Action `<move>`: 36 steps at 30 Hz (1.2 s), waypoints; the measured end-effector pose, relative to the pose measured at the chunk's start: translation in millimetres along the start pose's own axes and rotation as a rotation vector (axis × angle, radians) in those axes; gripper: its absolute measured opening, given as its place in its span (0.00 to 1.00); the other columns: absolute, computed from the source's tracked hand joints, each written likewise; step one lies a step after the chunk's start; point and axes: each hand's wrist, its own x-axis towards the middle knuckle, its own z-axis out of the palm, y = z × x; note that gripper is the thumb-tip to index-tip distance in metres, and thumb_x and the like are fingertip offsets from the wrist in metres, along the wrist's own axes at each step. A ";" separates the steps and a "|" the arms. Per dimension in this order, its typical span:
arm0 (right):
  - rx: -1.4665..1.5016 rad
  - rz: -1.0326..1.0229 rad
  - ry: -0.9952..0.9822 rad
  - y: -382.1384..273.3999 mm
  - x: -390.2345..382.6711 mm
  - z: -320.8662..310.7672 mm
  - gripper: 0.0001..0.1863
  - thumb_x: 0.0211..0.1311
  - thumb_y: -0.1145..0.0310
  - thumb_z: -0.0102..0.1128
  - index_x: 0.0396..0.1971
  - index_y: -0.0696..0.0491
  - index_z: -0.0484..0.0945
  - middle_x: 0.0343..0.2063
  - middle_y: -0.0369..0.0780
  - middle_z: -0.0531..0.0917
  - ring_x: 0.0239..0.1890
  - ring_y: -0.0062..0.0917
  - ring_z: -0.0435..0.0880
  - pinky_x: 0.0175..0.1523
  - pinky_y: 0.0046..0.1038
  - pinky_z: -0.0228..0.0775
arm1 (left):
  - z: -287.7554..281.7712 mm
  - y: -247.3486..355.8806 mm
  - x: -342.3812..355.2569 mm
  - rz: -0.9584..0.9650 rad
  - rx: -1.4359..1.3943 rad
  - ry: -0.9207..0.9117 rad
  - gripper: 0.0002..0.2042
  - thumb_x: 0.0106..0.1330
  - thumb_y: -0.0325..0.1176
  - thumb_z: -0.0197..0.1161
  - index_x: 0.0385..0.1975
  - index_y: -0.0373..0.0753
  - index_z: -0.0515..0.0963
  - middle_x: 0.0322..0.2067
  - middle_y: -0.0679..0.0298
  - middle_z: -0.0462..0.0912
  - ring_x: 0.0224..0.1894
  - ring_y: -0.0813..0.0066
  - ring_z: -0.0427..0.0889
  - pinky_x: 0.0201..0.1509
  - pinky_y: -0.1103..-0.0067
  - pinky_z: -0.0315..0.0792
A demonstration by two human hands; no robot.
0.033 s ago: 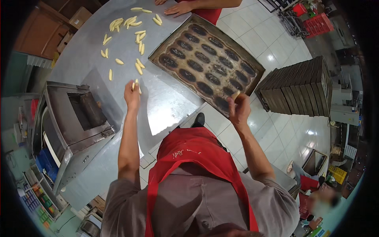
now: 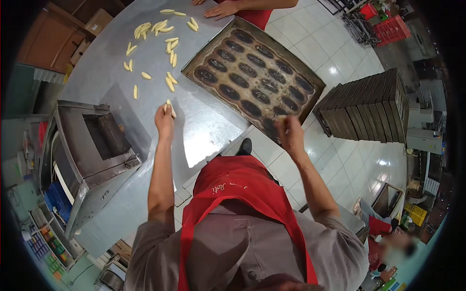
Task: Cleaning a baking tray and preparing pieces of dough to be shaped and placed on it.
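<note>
While the steel table (image 2: 104, 68) spreads ahead and the blackened tray (image 2: 245, 57) overhangs its right edge, our left hand (image 2: 165, 120) pinches at least one dough stick (image 2: 171, 109) above the table, our right hand (image 2: 292, 133) another over the tray's near corner; we judge them soft, light, best held mid-length

Compared with a moment ago, we find our right hand (image 2: 291, 134) slightly farther left, its fingers reaching more over the near corner of the tray (image 2: 250, 83), and the pale piece (image 2: 281, 118) at its fingertips mostly hidden. Our left hand (image 2: 165, 122) sits slightly nearer our body.
</note>
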 end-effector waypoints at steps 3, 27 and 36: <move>-0.261 -0.325 0.112 -16.1 5.5 2.8 0.21 0.63 0.69 0.72 0.53 0.58 0.78 0.45 0.50 0.84 0.49 0.52 0.80 0.54 0.47 0.75 | 17.2 -3.3 -63.6 -0.173 -0.249 0.030 0.10 0.80 0.35 0.59 0.47 0.35 0.81 0.34 0.69 0.79 0.35 0.81 0.75 0.42 0.83 0.70; -0.254 -0.555 -0.204 -129.8 54.6 150.0 0.46 0.68 0.48 0.64 0.77 0.57 0.59 0.77 0.60 0.56 0.79 0.57 0.53 0.81 0.55 0.45 | 113.4 64.0 45.3 0.423 0.764 0.204 0.22 0.68 0.40 0.69 0.54 0.30 0.78 0.50 0.43 0.81 0.56 0.42 0.77 0.62 0.53 0.68; 0.017 -0.446 -0.152 -112.4 35.6 85.7 0.11 0.60 0.71 0.71 0.44 0.52 0.87 0.37 0.42 0.85 0.44 0.40 0.83 0.50 0.40 0.76 | 100.7 32.1 84.5 0.210 0.224 -0.046 0.14 0.63 0.30 0.75 0.43 0.34 0.77 0.38 0.59 0.87 0.42 0.68 0.87 0.47 0.71 0.81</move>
